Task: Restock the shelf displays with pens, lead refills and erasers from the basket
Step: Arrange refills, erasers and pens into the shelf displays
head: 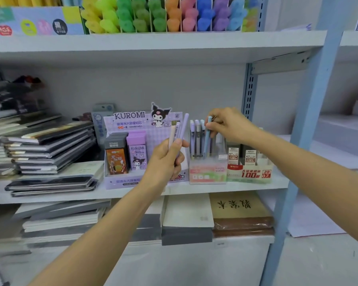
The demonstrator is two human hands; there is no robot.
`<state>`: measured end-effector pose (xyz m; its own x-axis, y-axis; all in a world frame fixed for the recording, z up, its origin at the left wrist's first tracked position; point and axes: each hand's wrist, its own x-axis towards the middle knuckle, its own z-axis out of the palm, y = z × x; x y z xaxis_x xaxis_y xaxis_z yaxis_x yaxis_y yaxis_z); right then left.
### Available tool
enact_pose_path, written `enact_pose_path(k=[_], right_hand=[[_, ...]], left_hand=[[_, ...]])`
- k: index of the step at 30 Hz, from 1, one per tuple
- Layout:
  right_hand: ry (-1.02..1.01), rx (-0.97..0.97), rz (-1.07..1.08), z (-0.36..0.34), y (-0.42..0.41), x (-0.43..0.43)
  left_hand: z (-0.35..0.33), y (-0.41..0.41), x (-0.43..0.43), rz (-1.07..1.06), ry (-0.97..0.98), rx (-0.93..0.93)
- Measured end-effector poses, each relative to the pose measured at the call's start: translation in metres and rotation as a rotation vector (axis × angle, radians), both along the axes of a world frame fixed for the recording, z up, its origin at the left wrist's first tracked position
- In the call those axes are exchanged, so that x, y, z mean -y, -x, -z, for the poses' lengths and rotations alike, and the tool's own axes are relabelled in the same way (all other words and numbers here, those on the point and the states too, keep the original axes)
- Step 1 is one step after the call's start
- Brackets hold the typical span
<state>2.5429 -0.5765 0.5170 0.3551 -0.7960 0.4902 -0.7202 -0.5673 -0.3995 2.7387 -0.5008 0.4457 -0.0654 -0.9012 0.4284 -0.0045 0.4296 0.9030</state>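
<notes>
Left hand (167, 156) fisted upright, right hand (228, 124) pinching, both forearms extended

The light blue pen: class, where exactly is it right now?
In the head view, the light blue pen is right of centre, pinched by the right hand in the clear pen display box, between the Kuromi display and the red lead-refill box.

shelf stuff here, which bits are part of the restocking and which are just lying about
In the job:
- blue pen in right hand
- bunch of pens in left hand
- clear pen display
- Kuromi lead box
- red lead refill display

Lying about:
- stacked notebooks
- highlighters on the shelf above
- brown book below
</notes>
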Motion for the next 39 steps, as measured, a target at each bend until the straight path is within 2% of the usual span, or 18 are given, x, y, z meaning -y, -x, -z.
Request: enact_pose_path(k=[2,5,11,17,19,21,23,25,29,31,34,39], right_hand=[[-0.039,-0.017,0.012,0.000,0.001,0.002],[-0.060,0.062,0.009,0.006,-0.003,0.003],[0.142,0.103,0.099,0.007,-0.007,0.008],[0.219,0.060,0.134,0.007,-0.010,-0.002],[0.151,0.231,0.057,0.004,-0.013,-0.013],[-0.121,0.504,-0.168,0.003,-0.014,-0.027],[-0.280,0.579,-0.336,0.006,-0.016,-0.038],[-0.272,0.575,-0.377,0.010,-0.018,-0.043],[-0.237,0.836,-0.374,0.010,-0.011,-0.044],[-0.240,0.889,-0.372,0.009,-0.003,-0.043],[-0.335,0.786,-0.387,0.014,0.006,-0.046],[-0.483,0.424,-0.448,0.028,0.008,-0.055]], left_hand=[[0.001,0.000,0.002,0.007,-0.007,-0.005],[0.003,0.001,0.006,0.014,-0.016,-0.018],[0.006,0.001,0.010,0.003,-0.053,-0.030],[0.004,0.001,0.006,0.017,-0.037,0.028],[0.002,0.001,0.002,0.043,-0.019,0.063],[0.000,0.004,-0.001,0.071,0.003,0.096],[-0.001,0.007,-0.005,0.091,0.014,0.108],[-0.002,0.008,-0.008,0.087,0.006,0.117],[-0.002,-0.001,-0.011,0.031,-0.073,0.022],[-0.003,-0.008,-0.013,-0.031,-0.089,-0.035],[-0.005,-0.013,-0.014,-0.156,-0.085,-0.125],[-0.011,-0.006,-0.016,-0.221,-0.049,-0.280]])
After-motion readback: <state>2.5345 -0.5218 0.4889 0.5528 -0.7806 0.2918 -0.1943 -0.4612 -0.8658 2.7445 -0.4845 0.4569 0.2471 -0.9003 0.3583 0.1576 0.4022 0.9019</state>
